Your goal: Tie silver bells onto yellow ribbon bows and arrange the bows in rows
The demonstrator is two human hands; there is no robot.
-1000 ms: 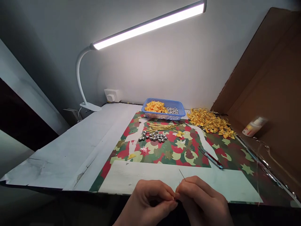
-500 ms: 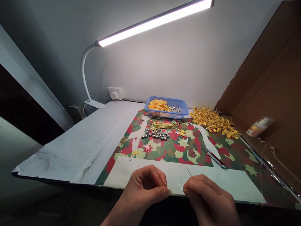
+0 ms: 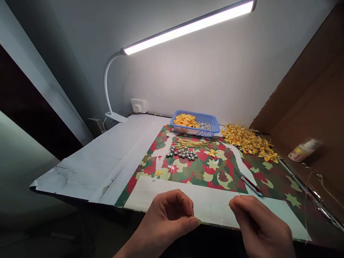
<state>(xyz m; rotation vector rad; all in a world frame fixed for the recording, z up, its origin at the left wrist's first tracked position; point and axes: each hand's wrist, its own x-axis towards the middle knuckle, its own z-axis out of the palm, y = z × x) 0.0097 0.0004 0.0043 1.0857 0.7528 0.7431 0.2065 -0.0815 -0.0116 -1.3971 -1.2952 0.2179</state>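
Pinching with thumb and forefinger drawn tight at the tips, the left hand (image 3: 170,222) holds a fine translucent thread (image 3: 210,210) near the front edge of the table. Well apart from it, the right hand (image 3: 262,225) is closed narrowly on a thin dark needle (image 3: 238,190) — its shaft slants up from the fingertips. Thread and needle show above a plain white paper strip (image 3: 223,204), though the thread's full course is too faint to follow.

Beyond lies a red-and-green sheet patterned with pale stars (image 3: 199,174). On it, just past the right hand, rest slim red-and-blue metal snips (image 3: 249,183). Farther back sit loose round silver beads (image 3: 185,154), a bundle of gold cords (image 3: 190,143) and a single yellow fabric flower (image 3: 212,153). Behind these stands a blue plastic basket (image 3: 215,130) — yellow petal-like pieces on its left, small silver beads on its right — near a tangled golden-yellow heap (image 3: 247,139).
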